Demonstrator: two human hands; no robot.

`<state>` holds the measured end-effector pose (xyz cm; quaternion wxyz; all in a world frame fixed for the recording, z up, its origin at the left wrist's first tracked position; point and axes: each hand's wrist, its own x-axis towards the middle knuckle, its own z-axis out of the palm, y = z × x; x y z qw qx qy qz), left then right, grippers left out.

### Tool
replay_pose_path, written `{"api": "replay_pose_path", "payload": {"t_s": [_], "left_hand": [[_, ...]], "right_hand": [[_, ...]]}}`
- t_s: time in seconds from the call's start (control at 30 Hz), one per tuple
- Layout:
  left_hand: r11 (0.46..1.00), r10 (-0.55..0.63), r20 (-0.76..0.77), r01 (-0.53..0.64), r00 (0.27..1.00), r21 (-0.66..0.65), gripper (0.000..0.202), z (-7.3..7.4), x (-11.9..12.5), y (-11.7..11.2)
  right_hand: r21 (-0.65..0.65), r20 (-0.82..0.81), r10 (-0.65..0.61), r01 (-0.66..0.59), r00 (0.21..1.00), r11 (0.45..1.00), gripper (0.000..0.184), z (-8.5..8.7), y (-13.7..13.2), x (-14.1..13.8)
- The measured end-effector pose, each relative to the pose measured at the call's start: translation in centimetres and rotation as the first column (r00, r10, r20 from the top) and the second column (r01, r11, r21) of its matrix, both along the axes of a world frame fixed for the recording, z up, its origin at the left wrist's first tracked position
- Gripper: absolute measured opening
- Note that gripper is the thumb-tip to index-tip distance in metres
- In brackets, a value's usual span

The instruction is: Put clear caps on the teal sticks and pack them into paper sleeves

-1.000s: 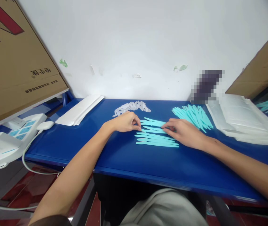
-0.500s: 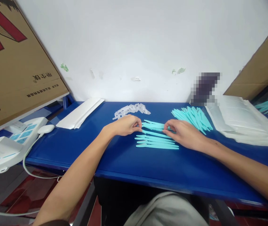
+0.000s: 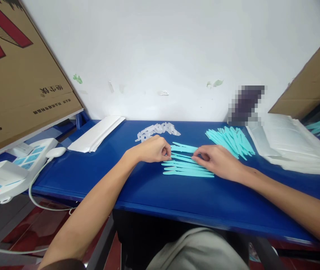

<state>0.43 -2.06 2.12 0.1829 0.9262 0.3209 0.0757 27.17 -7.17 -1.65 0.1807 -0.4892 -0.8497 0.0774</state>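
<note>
Slim teal sticks, shaped like eyebrow razors, lie side by side in a row (image 3: 188, 173) on the blue table. My left hand (image 3: 154, 149) is closed in a pinch at the left end of one teal razor (image 3: 181, 156) in this row. At its right end, my right hand (image 3: 219, 159) pinches the same razor between thumb and fingers. A few more teal razors (image 3: 184, 147) lie just beyond it, partly behind my right fingers. Behind my left hand is a pile of small translucent plastic pieces (image 3: 158, 129). A loose heap of teal razors (image 3: 233, 140) lies beyond my right hand.
White flat sheets or boxes (image 3: 96, 133) are stacked at the back left. Clear plastic bags (image 3: 292, 146) lie at the right. A white power strip (image 3: 22, 168) with a cable stands off the left edge. Cardboard boxes (image 3: 22, 82) flank the table, and a white wall closes the back.
Both hands have shifted slightly towards the near side with the pinched razor, bringing it closer to the near row. The heaps around them look unchanged.
</note>
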Motion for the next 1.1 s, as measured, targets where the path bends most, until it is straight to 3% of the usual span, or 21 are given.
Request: {"api": "replay_pose_path", "payload": {"t_s": [0.13, 0.47, 0.7, 0.93, 1.1], "left_hand": [[1.000, -0.004, 0.028, 0.005, 1.000, -0.029, 0.024, -0.1, 0.0, 0.0], [0.967, 0.145, -0.039, -0.133, 0.989, 0.215, 0.044, -1.2, -1.0, 1.4], [0.958, 0.162, 0.003, -0.158, 0.987, 0.239, 0.033, -1.9, -1.0, 2.0], [0.958, 0.138, 0.041, -0.144, 0.990, 0.250, 0.034, -2.9, -1.0, 2.3], [0.962, 0.160, 0.034, -0.163, 0.987, 0.221, 0.041, -3.3, -1.1, 2.5]], "right_hand": [[-0.031, 0.001, 0.070, -0.070, 0.998, 0.997, 0.034, 0.1, -0.1, 0.0], [-0.022, 0.044, 0.091, -0.090, 0.995, 0.996, 0.037, 0.1, -0.3, -0.3], [0.032, 0.083, 0.092, -0.095, 0.992, 0.995, 0.039, -0.1, -0.2, -0.2], [-0.007, 0.102, 0.136, -0.136, 0.985, 0.991, 0.045, 0.3, -0.3, 0.1], [0.084, 0.108, 0.030, -0.039, 0.994, 0.996, 0.046, -0.2, 0.1, 0.5]]}}
